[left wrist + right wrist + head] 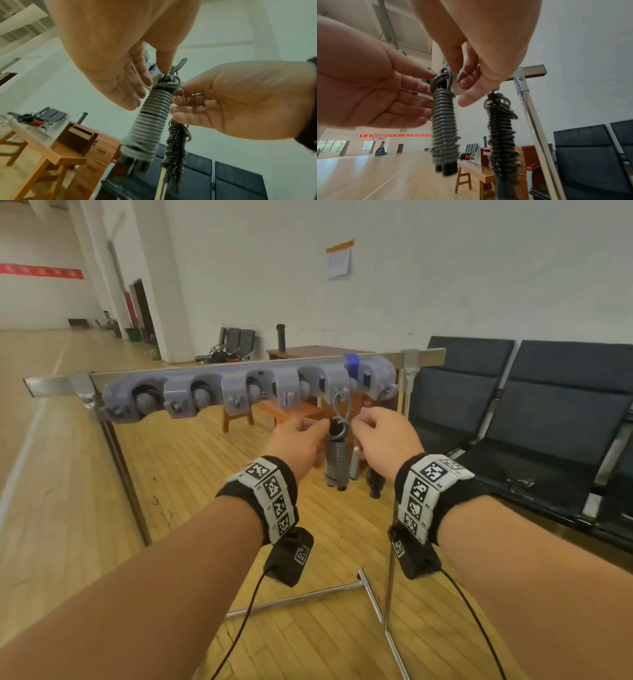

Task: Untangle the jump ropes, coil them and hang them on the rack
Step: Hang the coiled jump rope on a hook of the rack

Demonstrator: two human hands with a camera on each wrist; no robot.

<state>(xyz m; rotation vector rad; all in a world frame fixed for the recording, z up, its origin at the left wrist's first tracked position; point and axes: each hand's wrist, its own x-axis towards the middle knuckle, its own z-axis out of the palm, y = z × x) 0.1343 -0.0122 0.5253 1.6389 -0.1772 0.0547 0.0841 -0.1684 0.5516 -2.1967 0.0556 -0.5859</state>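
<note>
I have the grey coiled rope [337,455] hanging by its loop from a hook on the rack [246,392], just left of the darker coiled rope [502,136] that already hangs there, so both ropes I can see look coiled and hung. My left hand [296,441] and right hand [383,436] sit at the top of the grey coil, fingers [162,61] lightly bent and pinching the loop. I judge only settling it and letting go remains.
</note>
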